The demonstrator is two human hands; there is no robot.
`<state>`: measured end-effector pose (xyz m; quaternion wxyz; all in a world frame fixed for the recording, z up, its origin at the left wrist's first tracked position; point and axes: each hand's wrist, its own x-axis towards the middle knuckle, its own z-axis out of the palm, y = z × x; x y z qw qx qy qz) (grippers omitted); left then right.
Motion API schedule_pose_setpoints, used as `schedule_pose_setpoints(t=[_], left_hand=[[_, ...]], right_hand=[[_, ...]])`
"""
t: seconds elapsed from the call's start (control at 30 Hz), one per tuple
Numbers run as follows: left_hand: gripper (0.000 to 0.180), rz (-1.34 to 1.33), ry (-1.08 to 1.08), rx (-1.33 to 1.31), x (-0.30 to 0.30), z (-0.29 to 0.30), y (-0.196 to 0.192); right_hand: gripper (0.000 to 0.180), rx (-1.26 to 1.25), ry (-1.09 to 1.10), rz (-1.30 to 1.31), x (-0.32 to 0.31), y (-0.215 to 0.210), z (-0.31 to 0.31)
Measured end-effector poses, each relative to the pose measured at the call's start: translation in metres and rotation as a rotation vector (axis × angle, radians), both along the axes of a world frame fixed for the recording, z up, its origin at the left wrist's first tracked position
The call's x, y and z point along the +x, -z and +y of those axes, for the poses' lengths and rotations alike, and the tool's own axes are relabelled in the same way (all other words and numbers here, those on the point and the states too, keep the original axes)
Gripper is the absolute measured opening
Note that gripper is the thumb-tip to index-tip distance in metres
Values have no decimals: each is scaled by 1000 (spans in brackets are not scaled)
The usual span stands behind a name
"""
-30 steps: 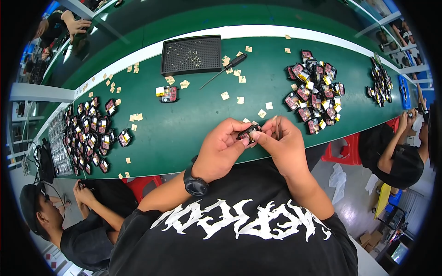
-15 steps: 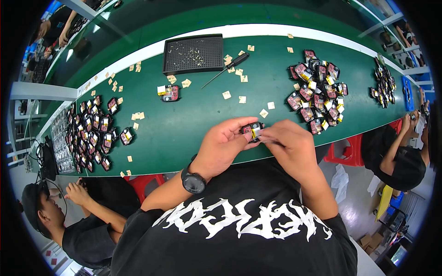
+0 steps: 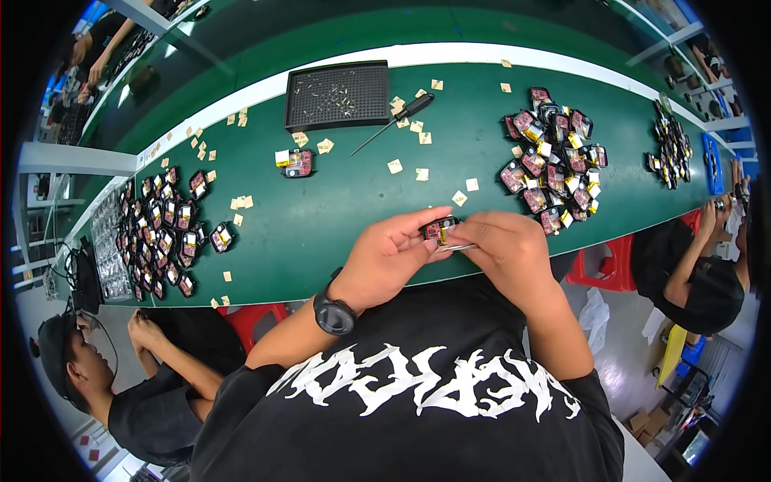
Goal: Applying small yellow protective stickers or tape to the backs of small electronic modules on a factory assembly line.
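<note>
Just above the table's near edge, my left hand [image 3: 391,255] grips a small black casing with a red circuit board [image 3: 434,230] between thumb and fingers. On the casing's right side my right hand [image 3: 507,247] is closed, thumb and fingers pinched together. Along those fingertips shows the thin edge of a pale flat piece [image 3: 456,247] that looks like the unit's battery; the fingers cover most of it. Another casing with red board and white battery [image 3: 298,163] lies alone on the green table [image 3: 361,189].
A black perforated tray [image 3: 337,124] holds small metal pieces. Beside it lies a screwdriver [image 3: 393,122] among scattered beige paper squares [image 3: 394,166]. Piles of similar units stand right [image 3: 554,165] and left [image 3: 165,233]. A co-worker [image 3: 161,394] sits at left, another [image 3: 675,265] at right.
My right fingers have shifted onto the casing's right part. The pale flat piece has swung from over the board down toward its near edge. The left hand keeps its hold.
</note>
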<state>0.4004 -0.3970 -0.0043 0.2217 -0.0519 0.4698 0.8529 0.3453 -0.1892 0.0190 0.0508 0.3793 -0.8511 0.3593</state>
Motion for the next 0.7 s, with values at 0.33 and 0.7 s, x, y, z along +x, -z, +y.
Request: schedule_pose_setpoints(t=[0.33,0.7], left_hand=[[53,38,-48,75,4,-5,2],[56,161,-40,222,8,-9,4]], right_hand=[[50,185,115,-3,35,-6,-4],[63,217,86,58,47,-3,-2]])
